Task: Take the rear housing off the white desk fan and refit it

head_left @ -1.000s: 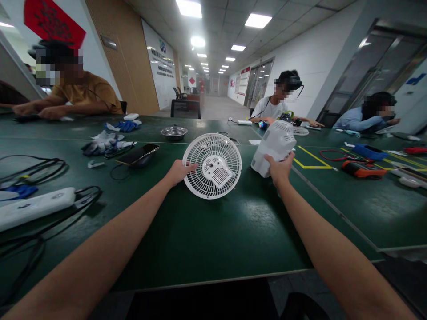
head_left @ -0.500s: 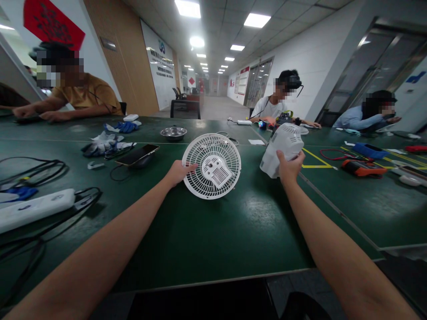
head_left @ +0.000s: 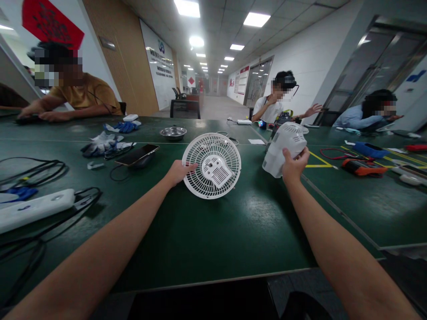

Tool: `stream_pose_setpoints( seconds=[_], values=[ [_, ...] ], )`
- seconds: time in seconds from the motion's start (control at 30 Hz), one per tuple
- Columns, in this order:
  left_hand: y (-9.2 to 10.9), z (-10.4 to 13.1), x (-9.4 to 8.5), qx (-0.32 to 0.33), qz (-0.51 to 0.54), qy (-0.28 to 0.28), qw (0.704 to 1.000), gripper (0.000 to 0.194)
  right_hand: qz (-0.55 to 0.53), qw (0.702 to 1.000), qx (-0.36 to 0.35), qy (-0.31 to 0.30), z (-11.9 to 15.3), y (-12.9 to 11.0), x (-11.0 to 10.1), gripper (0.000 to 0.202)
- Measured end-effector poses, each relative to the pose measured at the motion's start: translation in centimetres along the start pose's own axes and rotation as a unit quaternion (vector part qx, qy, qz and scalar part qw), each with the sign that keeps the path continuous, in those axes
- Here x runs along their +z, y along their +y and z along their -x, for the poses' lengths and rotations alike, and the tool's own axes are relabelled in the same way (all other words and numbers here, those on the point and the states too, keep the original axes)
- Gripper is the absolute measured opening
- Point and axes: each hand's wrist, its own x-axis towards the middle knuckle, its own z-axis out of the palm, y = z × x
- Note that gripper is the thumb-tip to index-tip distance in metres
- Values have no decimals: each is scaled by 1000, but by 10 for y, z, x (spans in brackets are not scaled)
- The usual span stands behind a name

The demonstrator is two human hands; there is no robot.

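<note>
A round white fan grille (head_left: pixel 211 166) stands tilted over the green table (head_left: pixel 213 240), its slotted centre plate facing me. My left hand (head_left: pixel 178 172) grips its left rim, thumb over the front and the other fingers mostly hidden. To the right, my right hand (head_left: pixel 295 163) is closed on a white plastic housing (head_left: pixel 277 153) with vent slots at its top, held tilted. The grille and the housing are apart. A thin cable (head_left: pixel 233 141) shows behind the grille.
Left are a phone (head_left: pixel 138 155), gloves (head_left: pixel 103 146), a white power strip (head_left: pixel 36 209) and black cables. A metal bowl (head_left: pixel 173 133) is farther back. An orange meter (head_left: pixel 363 168) lies right. Several people sit around the table.
My right hand and the white housing have shifted slightly right. The left hand and grille have barely moved. Across the table, a person in white has raised both hands.
</note>
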Motion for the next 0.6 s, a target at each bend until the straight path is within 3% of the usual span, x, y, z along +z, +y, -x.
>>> stream_pose_setpoints(
  seconds=[0.23, 0.43, 0.6],
  values=[
    [1, 1, -1, 8, -7, -6, 1000, 27, 22, 1000, 7, 5, 0, -5, 0, 75],
    [5, 3, 0, -17, -11, -4, 1000, 23, 56, 998, 6, -12, 4, -9, -2, 89],
    [4, 3, 1, -5, 0, 0, 1000, 21, 61, 998, 1, -17, 5, -6, -1, 83]
  ],
)
